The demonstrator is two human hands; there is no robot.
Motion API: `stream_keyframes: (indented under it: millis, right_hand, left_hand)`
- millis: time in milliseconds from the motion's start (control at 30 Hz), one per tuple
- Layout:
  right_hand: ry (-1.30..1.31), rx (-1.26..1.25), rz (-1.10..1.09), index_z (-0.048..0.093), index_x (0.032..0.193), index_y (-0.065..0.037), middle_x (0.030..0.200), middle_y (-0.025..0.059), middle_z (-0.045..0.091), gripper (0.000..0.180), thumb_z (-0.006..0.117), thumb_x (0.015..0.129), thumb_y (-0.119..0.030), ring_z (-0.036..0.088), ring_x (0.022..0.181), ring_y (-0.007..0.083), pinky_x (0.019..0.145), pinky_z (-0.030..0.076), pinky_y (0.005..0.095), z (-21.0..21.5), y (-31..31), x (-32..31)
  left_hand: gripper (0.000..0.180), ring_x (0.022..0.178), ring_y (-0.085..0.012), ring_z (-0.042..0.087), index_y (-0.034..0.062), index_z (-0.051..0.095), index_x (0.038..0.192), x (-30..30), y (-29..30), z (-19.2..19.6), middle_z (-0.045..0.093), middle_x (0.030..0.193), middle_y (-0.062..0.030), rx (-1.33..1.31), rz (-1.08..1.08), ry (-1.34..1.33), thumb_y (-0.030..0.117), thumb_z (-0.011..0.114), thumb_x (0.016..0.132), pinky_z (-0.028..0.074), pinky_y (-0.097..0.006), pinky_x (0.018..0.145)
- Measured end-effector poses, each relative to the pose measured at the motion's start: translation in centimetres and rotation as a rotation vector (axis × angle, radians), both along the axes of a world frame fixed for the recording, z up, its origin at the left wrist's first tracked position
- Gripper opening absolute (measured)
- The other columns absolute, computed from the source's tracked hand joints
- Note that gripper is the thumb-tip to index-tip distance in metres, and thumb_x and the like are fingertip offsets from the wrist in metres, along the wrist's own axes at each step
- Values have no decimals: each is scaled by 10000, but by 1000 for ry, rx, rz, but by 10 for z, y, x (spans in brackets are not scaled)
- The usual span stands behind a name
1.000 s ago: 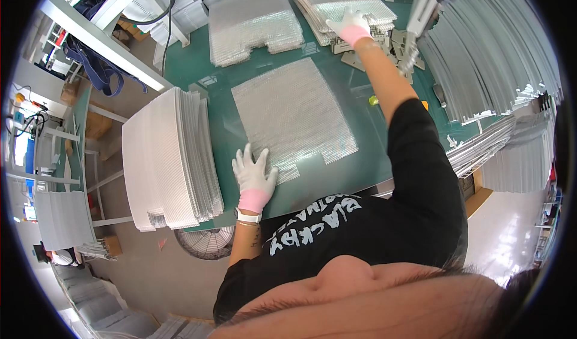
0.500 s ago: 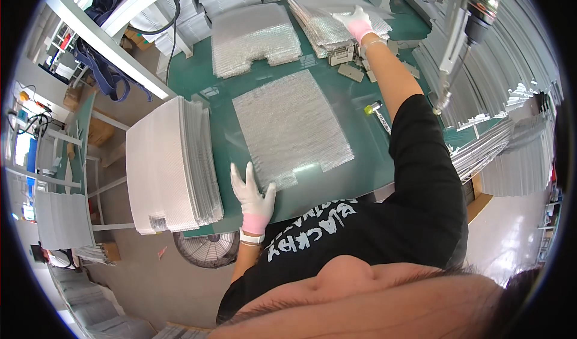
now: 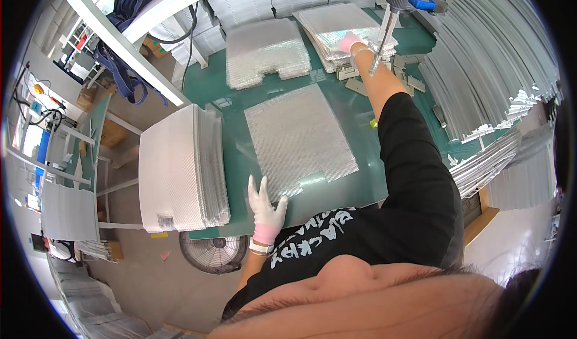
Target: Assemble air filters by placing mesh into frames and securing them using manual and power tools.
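Note:
A notched, translucent ribbed plastic sheet (image 3: pixel 300 138) lies flat on the green tabletop (image 3: pixel 237 144). My left hand (image 3: pixel 266 211), in a white glove with a pink cuff, is at the sheet's near left corner, open with fingers apart and holding nothing. At the far right, my gloved right hand (image 3: pixel 350 42) rests on a pile of similar sheets (image 3: pixel 330 21). Its fingers are mostly hidden, so their grip does not show. A shorter pile of notched sheets (image 3: pixel 264 48) sits left of that one.
A tall stack of panels (image 3: pixel 174 165) stands at the table's left edge. Small metal plates (image 3: pixel 356 87) lie below the far pile. A power screwdriver (image 3: pixel 396 3) hangs above my right forearm. Dense panel stacks (image 3: pixel 490 63) line the right; a fan (image 3: pixel 216 252) sits below the table.
My right hand has shifted slightly left over the far pile, its outstretched fingers no longer plainly visible. The view has moved a little. My left hand stays beside the middle sheet's corner.

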State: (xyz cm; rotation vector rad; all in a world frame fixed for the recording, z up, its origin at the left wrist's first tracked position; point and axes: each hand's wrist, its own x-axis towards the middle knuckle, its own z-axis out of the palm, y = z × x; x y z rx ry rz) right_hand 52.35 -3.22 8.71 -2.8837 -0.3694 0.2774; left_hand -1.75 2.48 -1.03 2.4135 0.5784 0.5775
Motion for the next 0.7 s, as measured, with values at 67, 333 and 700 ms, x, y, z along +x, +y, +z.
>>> stream_keyframes:
  millis: [67, 333, 700]
  right_hand:
    - [4, -67, 104, 588, 1319, -91, 1397, 189, 529, 865, 603, 725, -720, 418, 1346, 423, 1081, 361, 550, -6, 3, 4]
    - [123, 182, -158, 370, 1483, -97, 1543, 220, 275, 1045, 795, 649, -561, 432, 1298, 499, 1071, 410, 522, 11, 40, -20]
    - [479, 2297, -389, 527, 1295, -57, 1018, 106, 596, 394, 512, 904, -9, 570, 819, 239, 760, 473, 369, -16, 81, 18]
  left_hand:
    - [743, 1419, -434, 231, 28, 353, 1440, -1, 2, 3, 192, 1537, -287, 1, 3, 2, 144, 707, 797, 230, -487, 1156]
    - [758, 1419, -431, 235, 34, 346, 1450, 1, 9, -4, 195, 1536, -287, -2, 21, 16, 148, 713, 797, 233, -483, 1155]
    - [712, 1390, -438, 290, 28, 421, 1409, -6, 3, -2, 232, 1519, -293, -93, 47, -5, 172, 739, 788, 290, -475, 1130]
